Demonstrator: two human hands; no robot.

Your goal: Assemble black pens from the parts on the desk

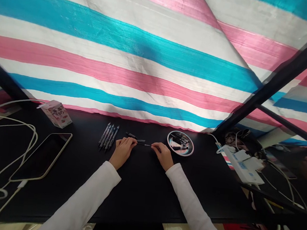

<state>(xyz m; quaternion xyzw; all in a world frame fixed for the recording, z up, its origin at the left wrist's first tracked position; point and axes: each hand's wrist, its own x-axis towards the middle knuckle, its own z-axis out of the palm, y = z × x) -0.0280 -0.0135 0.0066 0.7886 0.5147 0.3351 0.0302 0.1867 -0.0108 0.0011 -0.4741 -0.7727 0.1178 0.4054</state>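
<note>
Both hands meet at a slim black pen, right there on the black surface!

The left hand lies palm down, its grip closed on the slim black pen, while the right hand has its fingertips at the pen's thin tip (too small to tell whether that grip is pinching). White sleeves run back from both wrists. Just left of the hands sits a row of grey pens; to the right, a round dish holds more pens.
</note>
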